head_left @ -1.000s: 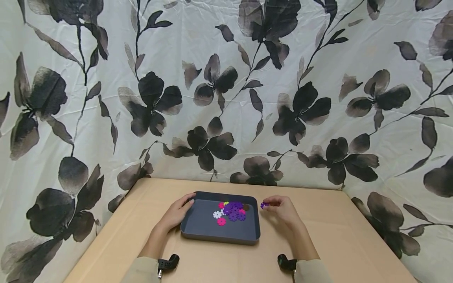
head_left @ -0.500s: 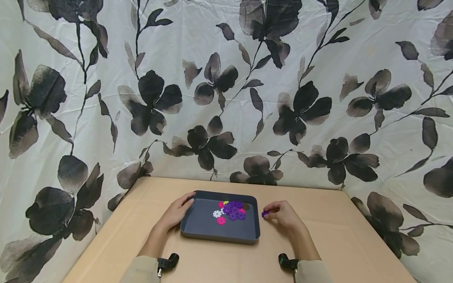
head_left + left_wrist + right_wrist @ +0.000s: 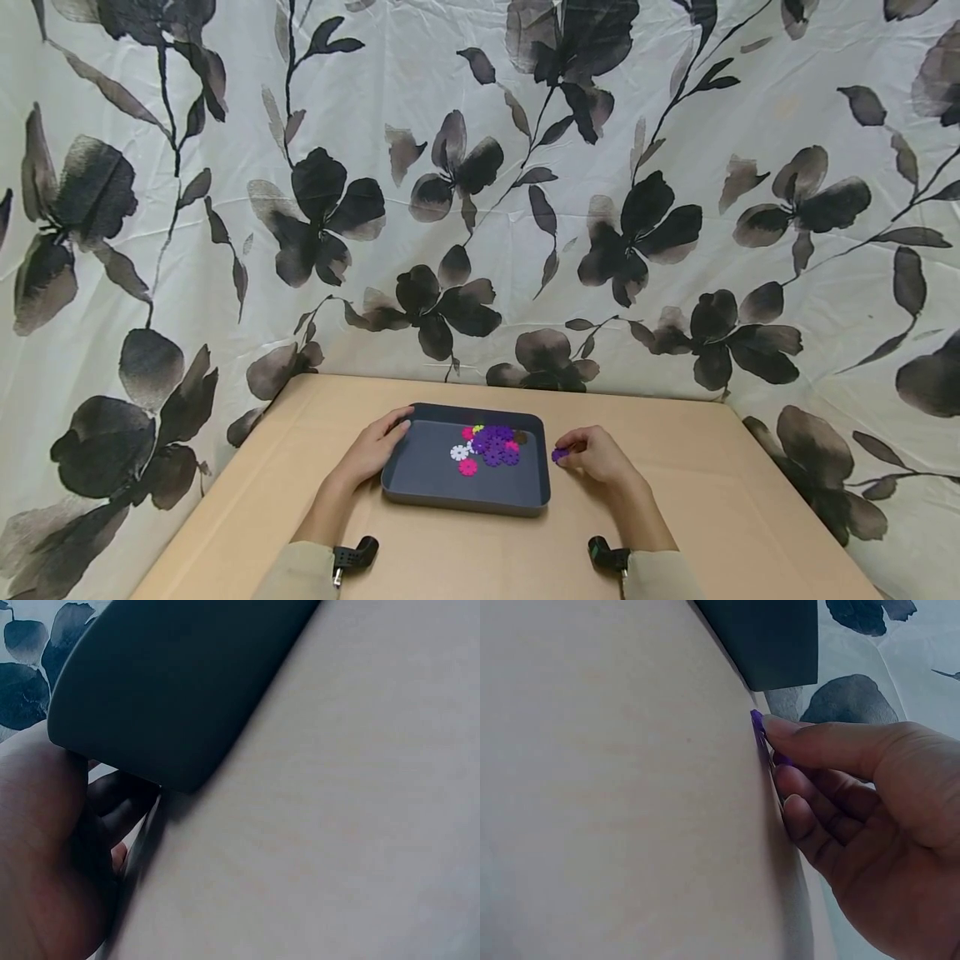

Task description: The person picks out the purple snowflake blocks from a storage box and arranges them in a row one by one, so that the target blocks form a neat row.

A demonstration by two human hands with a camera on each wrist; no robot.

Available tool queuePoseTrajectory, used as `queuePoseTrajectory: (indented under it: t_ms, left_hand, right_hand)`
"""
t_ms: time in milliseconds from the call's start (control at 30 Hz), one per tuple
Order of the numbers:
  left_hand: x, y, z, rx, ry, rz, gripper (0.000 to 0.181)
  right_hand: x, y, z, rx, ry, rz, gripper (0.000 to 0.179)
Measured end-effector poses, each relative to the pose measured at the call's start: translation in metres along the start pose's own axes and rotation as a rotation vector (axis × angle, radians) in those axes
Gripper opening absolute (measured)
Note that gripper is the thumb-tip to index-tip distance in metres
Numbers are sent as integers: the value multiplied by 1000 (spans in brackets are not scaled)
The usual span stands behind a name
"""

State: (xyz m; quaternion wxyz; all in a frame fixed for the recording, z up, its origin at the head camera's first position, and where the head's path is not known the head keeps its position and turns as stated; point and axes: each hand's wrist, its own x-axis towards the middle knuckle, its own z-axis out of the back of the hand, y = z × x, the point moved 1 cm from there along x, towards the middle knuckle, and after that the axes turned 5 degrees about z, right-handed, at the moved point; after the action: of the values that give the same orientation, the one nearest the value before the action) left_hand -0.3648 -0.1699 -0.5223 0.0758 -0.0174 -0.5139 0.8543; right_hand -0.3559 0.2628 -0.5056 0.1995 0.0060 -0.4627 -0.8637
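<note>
A dark grey rectangular tray [image 3: 427, 490] lies on the table and holds a small heap of notched plastic discs [image 3: 495, 446], mostly purple with some pink, white, yellow and brown. At its left edge, my left hand [image 3: 372, 446] grips the rim, thumb on top; in the left wrist view the other fingers are partly hidden behind the tray's side. To the right of the tray, just above the tabletop, my right hand [image 3: 600, 457] pinches a purple notched disc [image 3: 757, 720] between thumb and fingers. Most of that disc is covered by the fingertips.
The tan table [image 3: 465, 554] runs back to a white cloth backdrop [image 3: 420, 75] printed with dark flowers. Black wrist-worn devices [image 3: 358, 554] sit at both sleeve cuffs.
My right hand, with the purple disc, has come a little nearer along the tray's right side and lower toward the table. My left hand and the tray stay put.
</note>
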Motion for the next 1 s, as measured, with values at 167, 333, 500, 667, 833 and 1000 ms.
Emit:
queuePoseTrajectory:
  t_ms: [167,333,500,667,833,1000]
  left_hand:
    - [-1,0,0,3,-2,-2,47]
    - [-2,-1,0,1,-8,-6,47]
    - [-2,-1,-1,0,-6,-6,47]
    - [0,0,-1,1,-12,-7,47]
    - [0,1,-1,1,-11,-6,46]
    - [0,1,-1,11,-16,-1,46]
  right_hand:
    - [1,-1,-2,-25,-2,-3,17]
    - [3,1,-2,-59,-11,-8,16]
    - [4,3,-3,-57,-58,-38,17]
    - [7,8,-2,-34,-151,-63,20]
    - [12,19,-2,-63,-186,7,24]
    - [17,33,-6,-36,-191,77,26]
